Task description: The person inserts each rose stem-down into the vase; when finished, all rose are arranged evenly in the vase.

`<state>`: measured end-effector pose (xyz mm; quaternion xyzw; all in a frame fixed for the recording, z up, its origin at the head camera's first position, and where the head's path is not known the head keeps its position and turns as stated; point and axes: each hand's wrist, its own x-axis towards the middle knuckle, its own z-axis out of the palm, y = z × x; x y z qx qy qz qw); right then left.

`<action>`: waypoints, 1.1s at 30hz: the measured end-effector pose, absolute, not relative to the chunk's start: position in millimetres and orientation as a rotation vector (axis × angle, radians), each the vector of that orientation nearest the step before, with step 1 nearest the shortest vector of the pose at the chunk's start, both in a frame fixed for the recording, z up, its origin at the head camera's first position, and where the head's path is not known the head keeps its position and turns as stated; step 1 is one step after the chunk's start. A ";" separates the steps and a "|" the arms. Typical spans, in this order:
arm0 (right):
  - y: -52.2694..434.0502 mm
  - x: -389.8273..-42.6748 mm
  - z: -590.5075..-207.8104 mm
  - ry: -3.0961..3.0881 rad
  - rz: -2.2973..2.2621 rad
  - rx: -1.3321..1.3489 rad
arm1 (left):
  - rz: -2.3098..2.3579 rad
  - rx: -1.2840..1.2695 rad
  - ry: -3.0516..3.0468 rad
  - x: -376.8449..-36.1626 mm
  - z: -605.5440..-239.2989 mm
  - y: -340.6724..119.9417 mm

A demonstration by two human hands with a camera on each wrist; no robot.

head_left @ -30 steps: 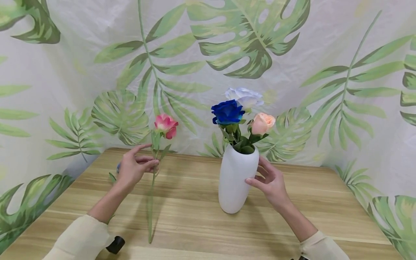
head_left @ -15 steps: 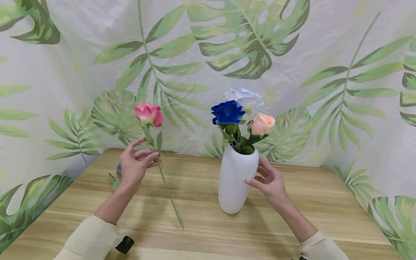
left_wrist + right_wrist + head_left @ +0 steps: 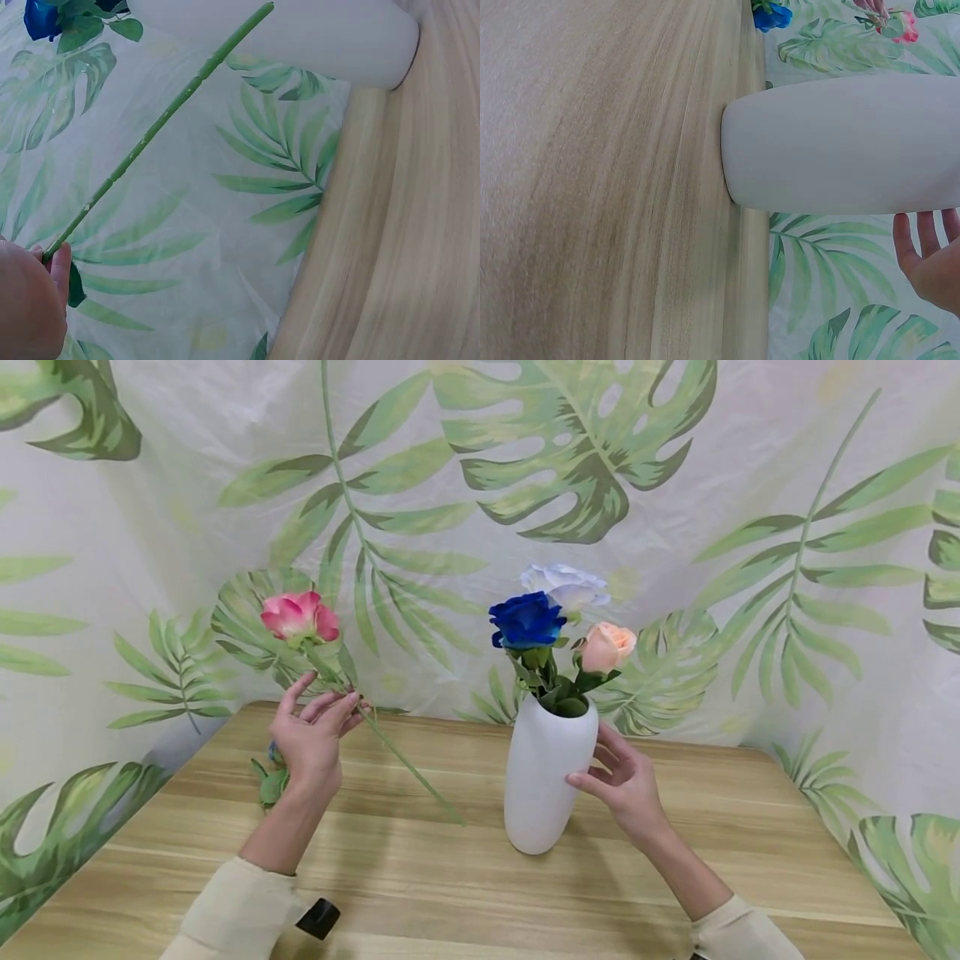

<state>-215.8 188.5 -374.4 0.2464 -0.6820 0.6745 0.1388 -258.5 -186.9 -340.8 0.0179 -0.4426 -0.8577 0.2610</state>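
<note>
Wooden table (image 3: pixel 450 893) below, pink flower (image 3: pixel 298 617) has tilted farther in left grip (image 3: pixel 311 735).

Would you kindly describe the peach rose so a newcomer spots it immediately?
On the wooden table stands a white vase. Three flowers rise from its mouth; in the head view, the peach rose sits rightmost, its warm colour setting it apart from the dark blue rose and the pale rose.

No text, label, brand, number or sign can be read in any view.
</note>
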 end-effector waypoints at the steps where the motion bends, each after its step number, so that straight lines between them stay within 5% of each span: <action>1: 188.5 -215.9 -374.6 -1.971 1.948 0.712 | -2.326 0.053 -1.186 -258.3 -340.7 -186.3; 33: 188.4 -215.3 -374.9 -1.986 1.934 0.704 | -2.379 0.199 -1.022 -254.7 -327.6 -186.3</action>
